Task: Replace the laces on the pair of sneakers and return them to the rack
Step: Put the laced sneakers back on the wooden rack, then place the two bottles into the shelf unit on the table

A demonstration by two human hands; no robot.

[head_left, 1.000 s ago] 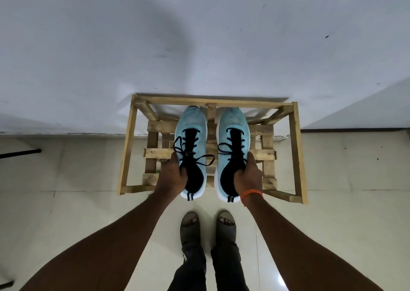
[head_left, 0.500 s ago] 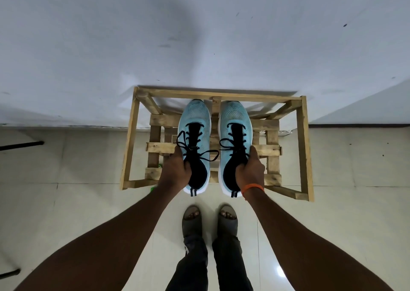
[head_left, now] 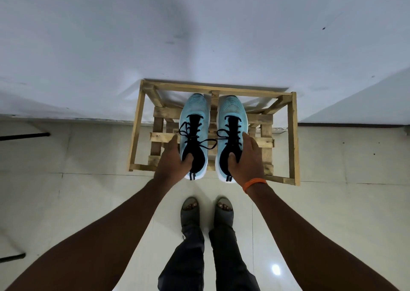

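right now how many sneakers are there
2. The left sneaker is gripped by the left hand at the wooden rack; the right sneaker, beside it, by the right hand.

- A plain indoor room, perhaps a home's entry corner; nothing settles it.
- The floor (head_left: 66, 191) has large, glossy pale tiles with a light's glare on them.
- The wall (head_left: 199, 35) is bare and white, with a dark skirting line at the right.
- A rough wooden slat rack (head_left: 293, 135) stands against the wall, with 2 sneakers (head_left: 195, 106) over it.
- The person wears open sandals (head_left: 190, 211).
- 2 thin black bars (head_left: 24, 134) lie at the left edge.
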